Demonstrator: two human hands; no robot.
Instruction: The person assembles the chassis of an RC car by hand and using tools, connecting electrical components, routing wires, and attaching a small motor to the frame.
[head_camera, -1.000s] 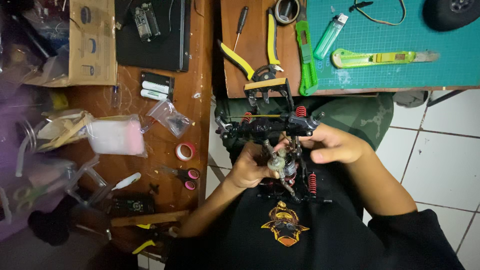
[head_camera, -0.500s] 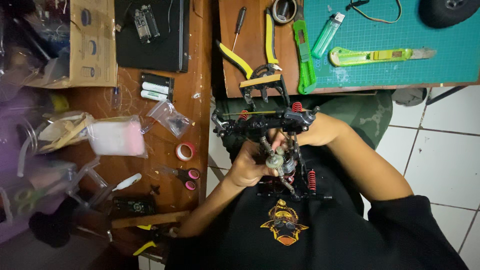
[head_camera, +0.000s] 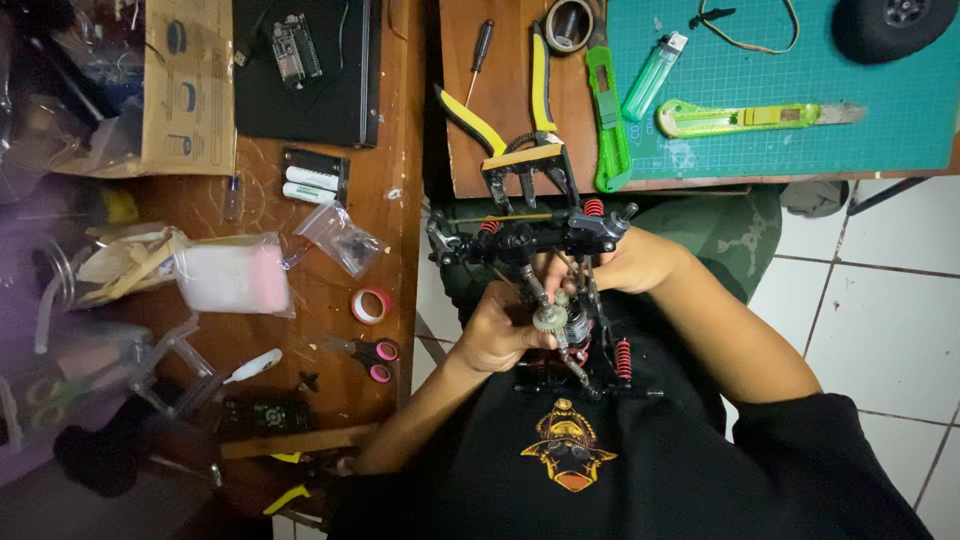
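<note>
Lots of colour here: black model car chassis (head_camera: 545, 290) with red springs, held over a black shirt (head_camera: 640, 470) with an orange-yellow print. Top right there's a teal gridded cutting mat (head_camera: 860, 110), lime green utility knife (head_camera: 740, 118), pale green lighter (head_camera: 655, 75). Yellow-handled pliers (head_camera: 510, 115) on brown wood, pink-handled scissors (head_camera: 372, 355) lower left, white floor tiles (head_camera: 890, 290) on the right.

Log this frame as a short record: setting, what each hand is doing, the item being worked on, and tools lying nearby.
setting: head view down at a person's lap between a wooden table and a green cutting mat
left hand: grips the model car chassis beside its grey gear
right hand: holds the chassis near its upper end
chassis: wheel-less, red springs visible
nearby tools: yellow pliers, two green utility knives, lighter, screwdriver, pink scissors
</note>
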